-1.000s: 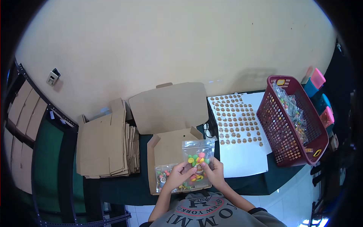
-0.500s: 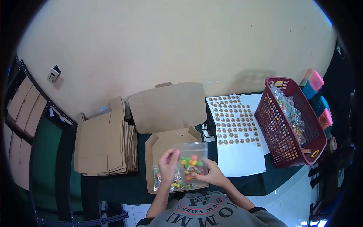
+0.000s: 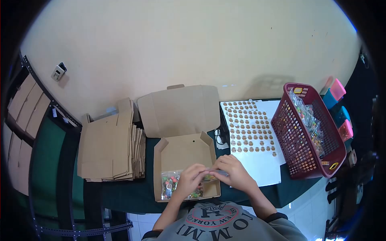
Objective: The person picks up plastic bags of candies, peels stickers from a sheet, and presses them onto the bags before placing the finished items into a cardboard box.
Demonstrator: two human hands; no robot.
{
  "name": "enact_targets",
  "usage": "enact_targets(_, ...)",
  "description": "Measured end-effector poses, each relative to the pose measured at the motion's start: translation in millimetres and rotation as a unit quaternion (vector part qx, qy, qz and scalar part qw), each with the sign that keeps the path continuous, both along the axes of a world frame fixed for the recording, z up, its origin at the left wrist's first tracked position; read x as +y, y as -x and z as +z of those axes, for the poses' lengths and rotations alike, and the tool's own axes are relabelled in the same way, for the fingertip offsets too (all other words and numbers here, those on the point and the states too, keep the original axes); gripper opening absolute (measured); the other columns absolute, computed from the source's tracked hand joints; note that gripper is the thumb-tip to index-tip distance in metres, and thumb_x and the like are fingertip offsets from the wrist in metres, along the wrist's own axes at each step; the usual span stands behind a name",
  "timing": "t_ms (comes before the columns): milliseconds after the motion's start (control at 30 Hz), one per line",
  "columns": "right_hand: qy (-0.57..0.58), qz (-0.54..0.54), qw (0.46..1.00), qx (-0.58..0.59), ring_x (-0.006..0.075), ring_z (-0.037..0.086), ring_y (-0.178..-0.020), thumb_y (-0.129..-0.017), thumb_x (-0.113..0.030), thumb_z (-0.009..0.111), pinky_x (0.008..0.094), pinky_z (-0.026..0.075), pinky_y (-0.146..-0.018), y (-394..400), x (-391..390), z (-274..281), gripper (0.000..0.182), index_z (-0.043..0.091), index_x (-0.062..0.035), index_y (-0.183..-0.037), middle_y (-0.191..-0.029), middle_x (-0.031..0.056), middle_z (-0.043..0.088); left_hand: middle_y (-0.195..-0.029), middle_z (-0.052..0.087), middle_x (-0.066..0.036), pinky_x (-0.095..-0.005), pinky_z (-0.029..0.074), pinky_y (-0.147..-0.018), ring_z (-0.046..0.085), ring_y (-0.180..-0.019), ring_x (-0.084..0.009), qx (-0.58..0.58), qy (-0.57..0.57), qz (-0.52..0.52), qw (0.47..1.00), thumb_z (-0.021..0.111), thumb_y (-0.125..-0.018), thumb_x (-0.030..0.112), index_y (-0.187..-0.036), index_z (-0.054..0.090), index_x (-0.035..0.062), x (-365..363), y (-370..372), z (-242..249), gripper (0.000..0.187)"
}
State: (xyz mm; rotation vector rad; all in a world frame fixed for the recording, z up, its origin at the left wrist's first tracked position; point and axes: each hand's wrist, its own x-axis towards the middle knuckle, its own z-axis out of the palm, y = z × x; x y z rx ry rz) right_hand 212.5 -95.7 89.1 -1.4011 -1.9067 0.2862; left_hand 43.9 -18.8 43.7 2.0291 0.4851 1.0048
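Observation:
An open cardboard box [image 3: 177,150] lies in front of me with its lid tipped back. Clear bags of colourful candy [image 3: 167,186] rest in its near part. Over the box's right side, a clear zip bag of candy [image 3: 208,177] is tilted nearly edge-on between my hands. My left hand [image 3: 190,180] pinches its left end and partly covers the bags below. My right hand [image 3: 234,173] has its fingers closed on the right end, close to the other hand's fingertips. Most of the held bag is hidden by the fingers.
Flattened cardboard boxes [image 3: 106,148] are stacked at left. Sheets of round stickers [image 3: 249,130] lie to the right. A maroon basket [image 3: 285,146] of candy bags [image 3: 307,116] stands farther right, beside pink and blue containers [image 3: 337,90]. A wall [image 3: 193,44] rises behind the table.
The candy bag has gone from upright, facing me, to tilted nearly edge-on. My right hand has moved up to its top edge, and my left hand has shifted slightly right and down.

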Motion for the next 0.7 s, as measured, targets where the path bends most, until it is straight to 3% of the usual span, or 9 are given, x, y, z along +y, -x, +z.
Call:
enact_targets(167, -0.001, -0.021, 0.999, 0.025, 0.0273, 0.054, -0.071, -0.07, -0.012, 0.061, 0.0348, 0.043, -0.064, 15.3, 2.7, -3.7, 0.014, 0.055, -0.0018, -0.078, -0.073, 0.0106, 0.052, -0.079, 0.058, -0.009, -0.0279, 0.044, -0.061, 0.055, -0.07, -0.0199, -0.002, 0.065, 0.003, 0.998, 0.061, -0.074, 0.002, -0.084, 0.059, -0.0007, 1.5, 11.9, 4.8, 0.01)
enact_targets(367, 0.025, 0.038, 0.981, 0.191, 0.0233, 0.055, -0.061, -0.072, -0.007, 0.062, 0.0298, 0.044, -0.055, 17.3, 4.6, -5.2, 0.012, 0.052, 0.0004, -0.073, -0.067, 0.0104, 0.052, -0.073, 0.058, -0.008, -0.0257, 0.042, -0.058, 0.054, -0.067, -0.0173, 0.006, -0.046, 0.031, 0.998, 0.062, -0.075, 0.004, -0.078, 0.059, -0.0012, -2.3, 10.6, 32.4, 0.007)
enact_targets(600, 0.03, -0.004, 0.981, 0.19, 0.0214, 0.055, -0.059, -0.073, -0.008, 0.063, 0.0288, 0.044, -0.055, 22.9, -0.6, 2.4, 0.015, 0.051, 0.0006, -0.071, -0.067, 0.0091, 0.052, -0.073, 0.059, -0.009, -0.0274, 0.041, -0.054, 0.054, -0.063, -0.0187, -0.038, 0.02, 0.086, 0.995, 0.063, -0.075, 0.008, -0.076, 0.06, 0.0005, 3.4, 11.8, 25.0, 0.008)
enact_targets(700, 0.045, -0.011, 0.981, 0.189, 0.0209, 0.055, -0.06, -0.073, -0.008, 0.063, 0.0286, 0.044, -0.055, 25.8, -2.9, -0.3, 0.015, 0.051, 0.0006, -0.072, -0.066, 0.0092, 0.051, -0.073, 0.057, -0.007, -0.0241, 0.043, -0.058, 0.054, -0.065, -0.0121, -0.006, -0.015, 0.096, 0.995, 0.062, -0.078, 0.007, -0.078, 0.059, -0.0029, 6.0, 20.1, 30.6, 0.01)
